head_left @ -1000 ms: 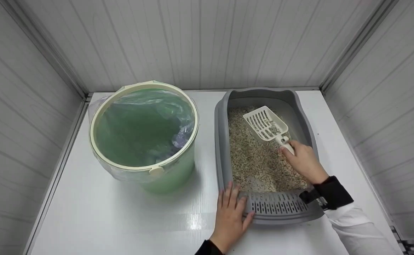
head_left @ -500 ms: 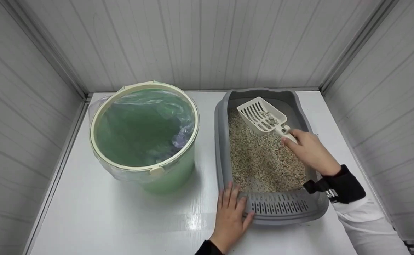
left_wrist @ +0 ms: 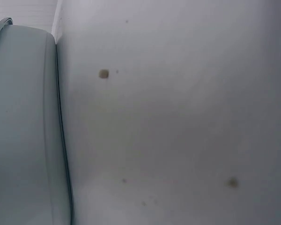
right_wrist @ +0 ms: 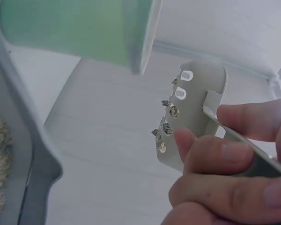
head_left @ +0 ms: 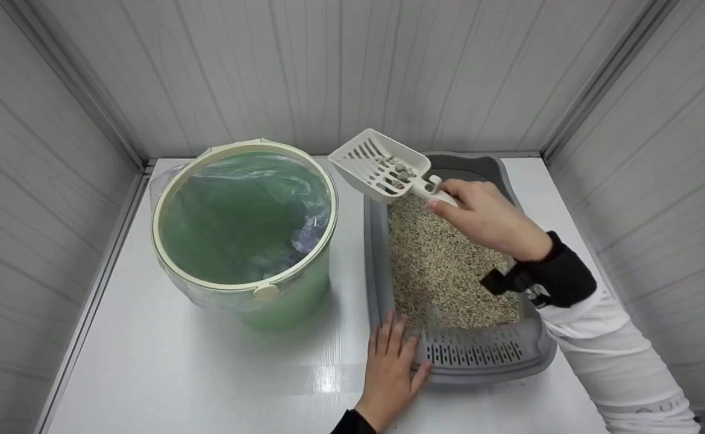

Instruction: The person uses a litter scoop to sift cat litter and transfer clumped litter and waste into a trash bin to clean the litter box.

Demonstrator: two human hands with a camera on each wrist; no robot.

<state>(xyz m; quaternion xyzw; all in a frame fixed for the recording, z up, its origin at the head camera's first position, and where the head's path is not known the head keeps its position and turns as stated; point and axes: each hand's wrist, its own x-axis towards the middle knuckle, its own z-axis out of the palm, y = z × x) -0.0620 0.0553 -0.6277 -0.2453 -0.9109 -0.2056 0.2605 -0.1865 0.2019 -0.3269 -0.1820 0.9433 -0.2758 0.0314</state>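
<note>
With thumb and fingers curled round its handle, my right hand (head_left: 488, 217) holds a white slotted litter scoop (head_left: 379, 158) up over the far left corner of a grey litter box (head_left: 376, 259). Several greyish clumps (head_left: 402, 172) lie in the scoop near its handle. From underneath, the right wrist view has the scoop (right_wrist: 196, 101) with bits (right_wrist: 174, 111) showing through its slots. Tan granular litter (head_left: 455, 283) covers the floor of the box. My left hand (head_left: 388, 364) rests, fingers straight, on the box's front left corner; it lies outside the left wrist view.
Left of the box stands a green bucket (head_left: 289, 313) with a cream rim and a clear plastic bag (head_left: 313, 220) lining it. White table surface (head_left: 349, 289) separates the two. Panelled walls (head_left: 328, 66) enclose the back and sides. Small specks (left_wrist: 104, 74) dot the white surface.
My right hand has raised the scoop out of the box and moved it left towards the bucket, clumps still in it. The left hand stays in place.
</note>
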